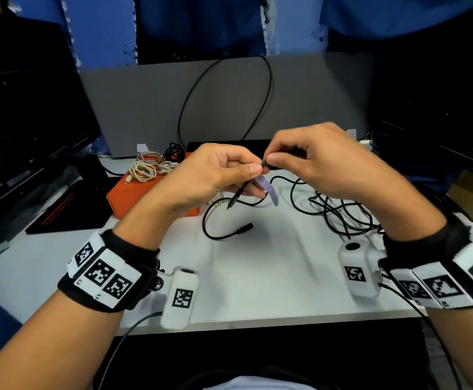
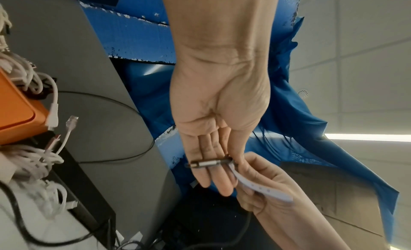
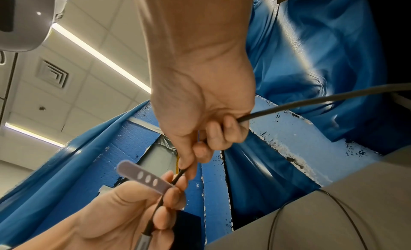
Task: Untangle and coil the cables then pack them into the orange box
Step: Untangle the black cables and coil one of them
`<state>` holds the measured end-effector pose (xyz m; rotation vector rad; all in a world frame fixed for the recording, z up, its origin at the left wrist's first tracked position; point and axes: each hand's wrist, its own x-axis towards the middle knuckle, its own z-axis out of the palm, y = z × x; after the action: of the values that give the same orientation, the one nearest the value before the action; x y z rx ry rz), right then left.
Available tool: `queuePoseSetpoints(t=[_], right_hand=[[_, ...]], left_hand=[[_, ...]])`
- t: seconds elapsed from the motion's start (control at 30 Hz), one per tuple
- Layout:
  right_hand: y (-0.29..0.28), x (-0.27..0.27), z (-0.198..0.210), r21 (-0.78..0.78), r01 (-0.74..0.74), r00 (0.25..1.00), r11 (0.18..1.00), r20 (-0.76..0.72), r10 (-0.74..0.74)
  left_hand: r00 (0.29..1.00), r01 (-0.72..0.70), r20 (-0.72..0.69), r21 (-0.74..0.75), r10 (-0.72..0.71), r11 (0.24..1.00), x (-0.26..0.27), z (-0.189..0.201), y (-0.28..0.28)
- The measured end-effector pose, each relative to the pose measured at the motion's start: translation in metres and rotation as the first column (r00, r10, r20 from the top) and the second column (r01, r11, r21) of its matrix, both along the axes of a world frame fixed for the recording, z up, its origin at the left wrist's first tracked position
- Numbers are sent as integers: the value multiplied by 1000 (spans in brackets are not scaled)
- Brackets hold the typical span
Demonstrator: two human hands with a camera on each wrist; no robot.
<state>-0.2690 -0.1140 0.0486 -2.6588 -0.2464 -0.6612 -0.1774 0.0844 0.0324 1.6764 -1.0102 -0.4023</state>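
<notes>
A black cable (image 1: 308, 192) is held just above the tabletop (image 1: 258, 277), its plug end gripped in the curled fingers of the left hand (image 1: 215, 175) and the cord just behind it pinched by the right hand (image 1: 311, 161), while most of its length lies loose and uncoiled at the right; pale cables (image 1: 148, 167) are already heaped on the orange box (image 1: 134, 195) at the far left, so the task is judged partly done. A lilac perforated strap (image 3: 144, 178) on this cable, blurred from the head, is seen clearly from the right wrist, and a metal plug sleeve (image 2: 209, 163) across the left fingers only from the left wrist.
</notes>
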Motion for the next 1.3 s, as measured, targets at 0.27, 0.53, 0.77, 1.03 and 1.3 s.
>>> queuePoseSetpoints(t=[0.27,0.53,0.77,1.03,1.3], right_hand=[[6,-1,-2,64,-155,988,986,15,155],[-18,12,-6,57,85,985,995,148,-93],[24,-1,-16,-178,-210,906,962,-404,123],[17,-10,0,144,-113,993,983,51,106],[6,4,-5,204,-119,990,972,96,101]], left_hand=[[972,196,-134,20,-192,980,-19,-5,-9],[860,-82,-445,-605,-251,792,-11,14,-9],[963,-249,-225,-518,151,818,-5,2,-17],[911,-244,374,157,171,957,-7,-4,-9],[957,195,-184,-155,-222,969,-8,2,5]])
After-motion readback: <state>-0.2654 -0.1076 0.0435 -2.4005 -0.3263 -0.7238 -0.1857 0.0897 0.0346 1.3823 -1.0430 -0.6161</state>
